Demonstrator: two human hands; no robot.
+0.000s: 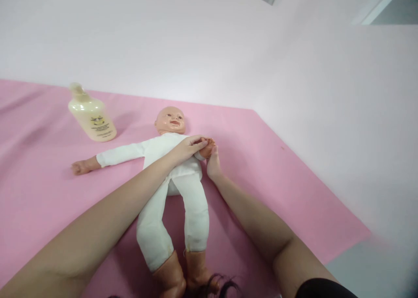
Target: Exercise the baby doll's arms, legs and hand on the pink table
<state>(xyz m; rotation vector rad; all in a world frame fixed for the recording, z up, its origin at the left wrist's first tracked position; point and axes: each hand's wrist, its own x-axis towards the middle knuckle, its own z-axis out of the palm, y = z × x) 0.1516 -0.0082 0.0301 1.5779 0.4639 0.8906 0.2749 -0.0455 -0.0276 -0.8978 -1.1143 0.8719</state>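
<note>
A: Lying face-up on the pink sheet (48,193), the doll (173,180) had its white-sleeved arm stretched toward the lotion bottle (92,115), which stood well apart near the sheet's far edge.

B: Hands?

A: Left hand (188,148) reached across the doll's chest, fingers curled over the doll's hand (207,149). Right hand (213,164) met it from below, fingertips touching the same small hand. Both were grasping it together.

B: Legs?

A: Legs pointed toward the camera, bare feet (183,276) at the lower frame edge.
</note>
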